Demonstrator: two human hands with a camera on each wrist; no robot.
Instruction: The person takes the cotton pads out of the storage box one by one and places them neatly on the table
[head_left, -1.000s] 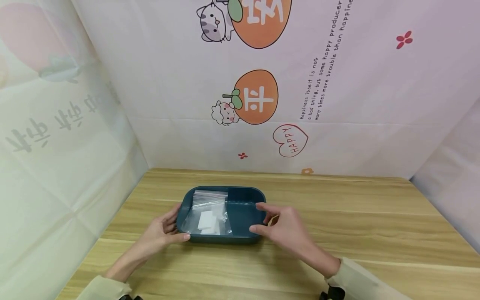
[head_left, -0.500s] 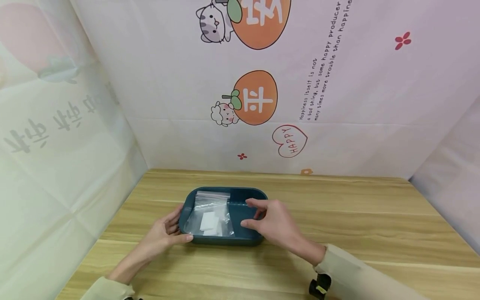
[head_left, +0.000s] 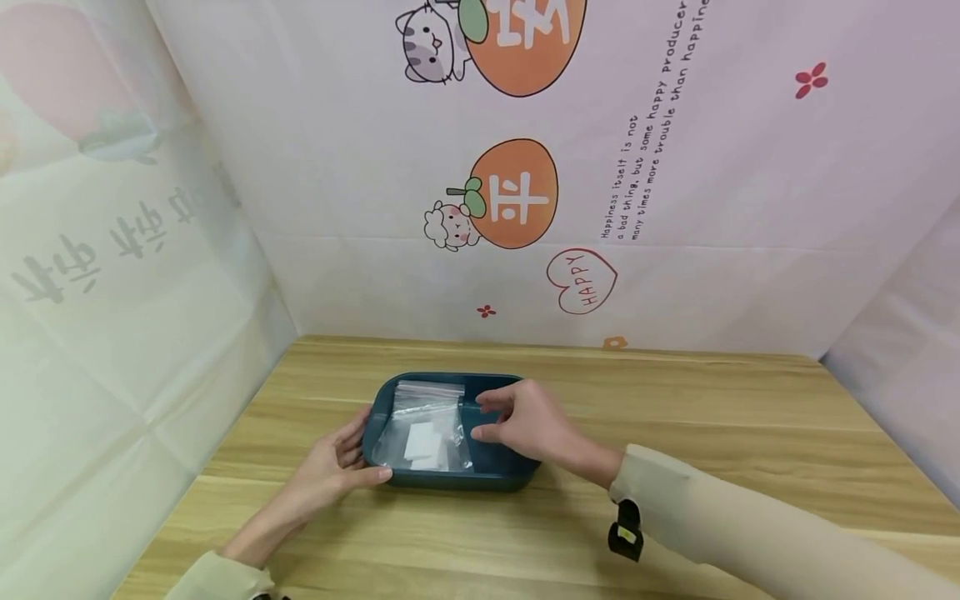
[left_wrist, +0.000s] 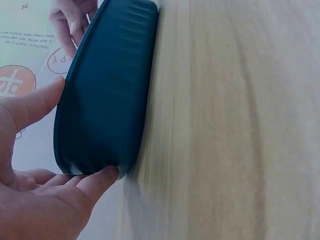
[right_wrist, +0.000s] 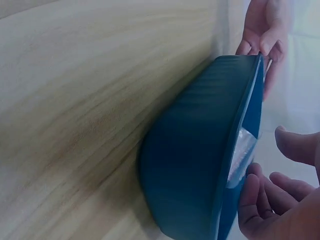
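A dark teal tray point(head_left: 457, 481) sits on the wooden table in the head view, a clear zip bag point(head_left: 442, 414) with white pieces point(head_left: 422, 442) lying in its left part. My left hand point(head_left: 318, 479) grips the tray's left end, thumb on the near rim and fingers round the side; in the left wrist view the hand point(left_wrist: 55, 200) touches the tray wall point(left_wrist: 107, 90). Over the tray's right part hovers my right hand point(head_left: 536, 423), thumb and fingers apart with nothing between them. The right wrist view shows that hand point(right_wrist: 285, 200) beside the rim, near the bag point(right_wrist: 241, 157).
The wooden table point(head_left: 712, 433) extends to both sides of the tray. Behind it hangs a printed cloth point(head_left: 375, 275) with orange fruit drawings and lettering, and more cloth point(head_left: 135, 333) stands along the left side.
My right hand has left the tray's right end and moved left over its inside. The tray has shifted slightly right, with my left hand still on it.
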